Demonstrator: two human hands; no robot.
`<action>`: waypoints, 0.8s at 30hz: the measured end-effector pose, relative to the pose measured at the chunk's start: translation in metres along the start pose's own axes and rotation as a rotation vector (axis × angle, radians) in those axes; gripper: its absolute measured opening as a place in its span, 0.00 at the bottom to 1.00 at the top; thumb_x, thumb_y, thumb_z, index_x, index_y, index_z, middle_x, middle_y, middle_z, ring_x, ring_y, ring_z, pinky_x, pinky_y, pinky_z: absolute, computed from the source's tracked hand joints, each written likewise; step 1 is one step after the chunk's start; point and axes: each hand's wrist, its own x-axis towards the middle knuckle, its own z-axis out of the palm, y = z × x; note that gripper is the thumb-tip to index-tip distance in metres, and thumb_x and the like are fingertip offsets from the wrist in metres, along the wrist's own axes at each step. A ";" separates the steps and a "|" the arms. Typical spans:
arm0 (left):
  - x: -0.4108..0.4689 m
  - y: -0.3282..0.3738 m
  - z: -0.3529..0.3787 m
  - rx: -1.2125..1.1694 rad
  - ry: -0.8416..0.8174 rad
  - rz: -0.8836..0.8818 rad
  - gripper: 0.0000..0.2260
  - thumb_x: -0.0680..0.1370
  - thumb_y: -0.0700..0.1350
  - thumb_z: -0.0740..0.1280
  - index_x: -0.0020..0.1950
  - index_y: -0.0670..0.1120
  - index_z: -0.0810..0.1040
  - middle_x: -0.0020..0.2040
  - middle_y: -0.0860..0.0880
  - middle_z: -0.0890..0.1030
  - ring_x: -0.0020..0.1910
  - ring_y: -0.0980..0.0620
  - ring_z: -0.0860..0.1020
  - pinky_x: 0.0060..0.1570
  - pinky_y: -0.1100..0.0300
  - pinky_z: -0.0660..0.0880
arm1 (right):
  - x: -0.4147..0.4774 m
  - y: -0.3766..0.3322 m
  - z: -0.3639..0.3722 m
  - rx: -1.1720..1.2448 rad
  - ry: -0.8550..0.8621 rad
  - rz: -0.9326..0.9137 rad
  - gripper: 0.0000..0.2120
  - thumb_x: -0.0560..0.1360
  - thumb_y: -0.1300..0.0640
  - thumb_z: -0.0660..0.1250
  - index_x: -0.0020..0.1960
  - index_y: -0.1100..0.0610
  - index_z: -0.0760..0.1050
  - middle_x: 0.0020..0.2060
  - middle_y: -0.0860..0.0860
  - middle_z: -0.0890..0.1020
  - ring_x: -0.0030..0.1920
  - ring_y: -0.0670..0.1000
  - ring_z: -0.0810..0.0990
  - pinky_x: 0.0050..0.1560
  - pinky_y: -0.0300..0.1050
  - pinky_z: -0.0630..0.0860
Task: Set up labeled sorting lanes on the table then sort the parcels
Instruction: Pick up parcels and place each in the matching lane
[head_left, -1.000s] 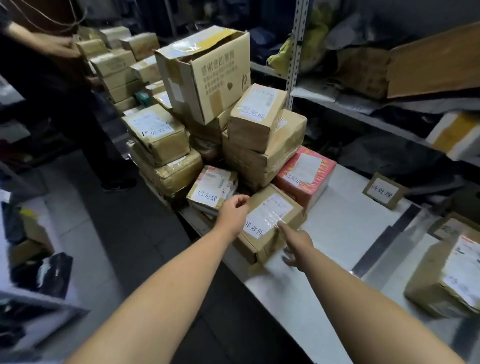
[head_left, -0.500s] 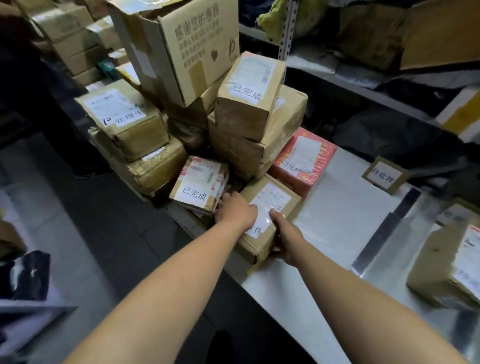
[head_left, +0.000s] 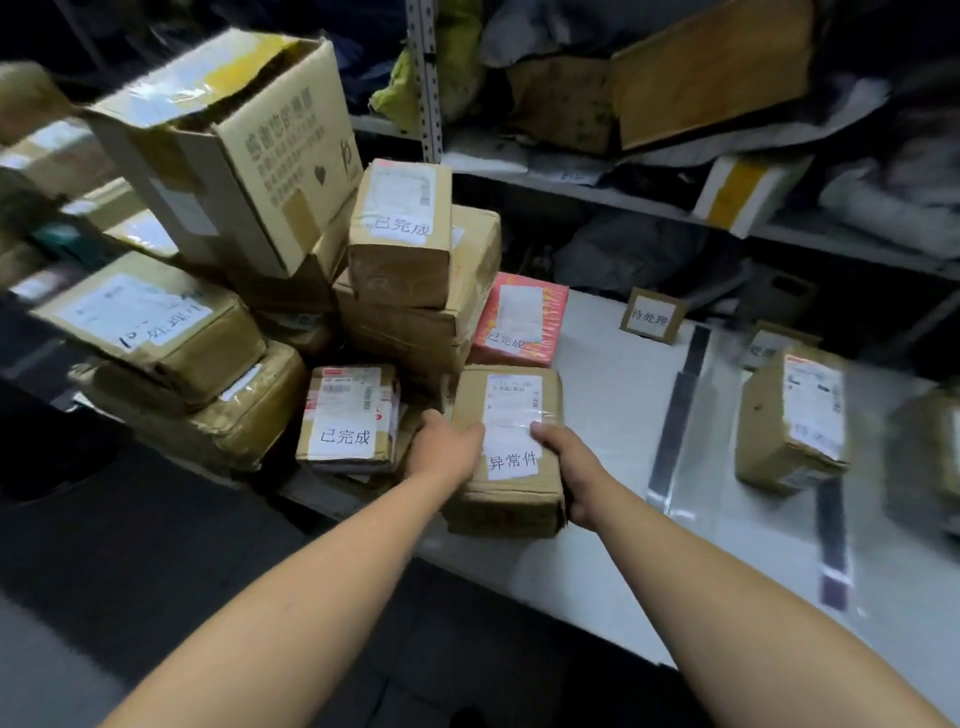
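The white surface (head_left: 613, 415) carries a heap of taped parcels (head_left: 415, 322) on its left part, topped by a large open carton (head_left: 223, 156). To the right a dark tape strip (head_left: 680, 410) runs across the surface, with a brown parcel (head_left: 795, 421) beyond it. At the near edge, just in front of a red parcel (head_left: 519, 322), is the parcel labelled 异常件 (head_left: 511, 499). The left hand (head_left: 444, 449) and right hand (head_left: 571, 467) grasp its two sides, thumbs on top. A small card sign (head_left: 652, 314) stands at the back.
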 end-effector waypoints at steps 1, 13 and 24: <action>-0.002 0.002 0.000 -0.058 -0.019 0.033 0.20 0.77 0.55 0.63 0.62 0.42 0.69 0.62 0.41 0.78 0.60 0.40 0.76 0.54 0.53 0.71 | -0.005 -0.007 -0.008 -0.014 0.013 -0.053 0.30 0.71 0.51 0.74 0.70 0.56 0.73 0.57 0.60 0.85 0.56 0.62 0.86 0.55 0.58 0.83; -0.051 0.126 0.038 -0.420 -0.825 0.186 0.25 0.75 0.67 0.63 0.63 0.51 0.77 0.56 0.45 0.85 0.56 0.44 0.83 0.53 0.50 0.79 | -0.124 -0.102 -0.114 0.099 0.262 -0.478 0.29 0.65 0.54 0.77 0.65 0.53 0.76 0.56 0.61 0.86 0.56 0.66 0.85 0.59 0.70 0.79; -0.181 0.262 0.167 -0.577 -0.940 0.481 0.34 0.69 0.63 0.69 0.69 0.46 0.71 0.59 0.41 0.83 0.56 0.40 0.83 0.41 0.52 0.82 | -0.246 -0.161 -0.280 0.242 0.242 -0.597 0.29 0.70 0.56 0.71 0.69 0.64 0.75 0.59 0.65 0.83 0.57 0.65 0.84 0.53 0.55 0.84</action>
